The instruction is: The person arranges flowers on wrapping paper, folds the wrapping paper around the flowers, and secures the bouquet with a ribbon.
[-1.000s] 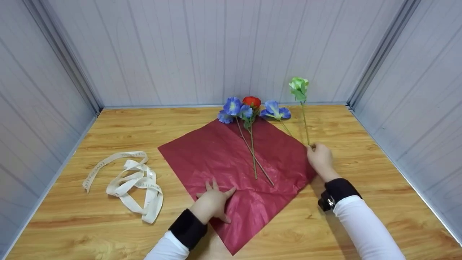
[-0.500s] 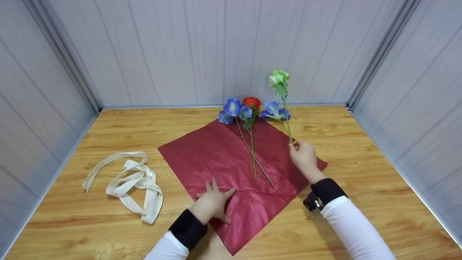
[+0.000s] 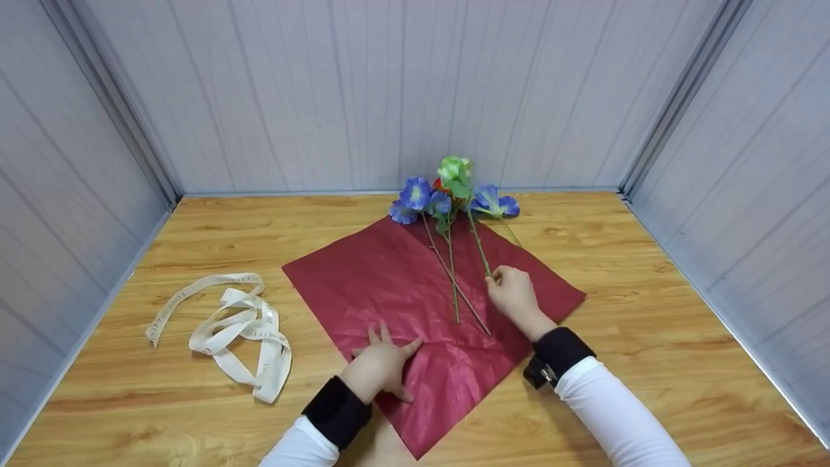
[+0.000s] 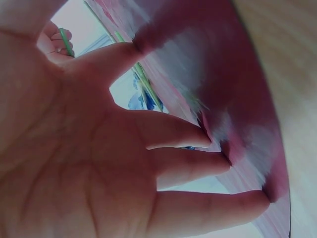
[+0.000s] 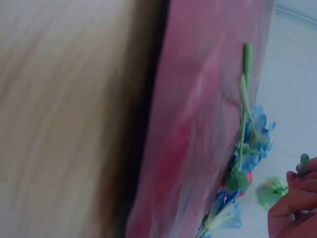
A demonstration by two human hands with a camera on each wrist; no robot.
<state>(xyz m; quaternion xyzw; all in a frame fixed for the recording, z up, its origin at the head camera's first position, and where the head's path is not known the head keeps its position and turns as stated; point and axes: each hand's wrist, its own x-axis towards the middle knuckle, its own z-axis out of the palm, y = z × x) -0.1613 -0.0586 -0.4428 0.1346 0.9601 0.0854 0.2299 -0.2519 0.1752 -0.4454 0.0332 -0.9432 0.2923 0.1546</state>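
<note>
My right hand (image 3: 515, 295) pinches the stem of a green artificial flower (image 3: 455, 170) over the right part of a dark red sheet of wrapping paper (image 3: 363, 279). Its bloom overlaps a red flower (image 3: 439, 186) in the head view. With fingers spread, my left hand (image 3: 379, 366) presses the paper's lower left side; its fingertips (image 4: 220, 156) meet the sheet in the left wrist view. A blue flower (image 3: 415, 193) and the red one lie with crossed stems (image 3: 455, 279) on the paper. Another blue flower (image 3: 493, 201) lies at the paper's far right edge.
A loosely tangled cream ribbon (image 3: 259, 337) with printed lettering lies on the wooden table (image 3: 214, 240) left of the paper. Pale panel walls (image 3: 363, 97) enclose the table at the back and both sides.
My right hand has moved left with the green flower, from the paper's right corner to over the sheet. The bloom has come down beside the others. My left hand has stayed put.
</note>
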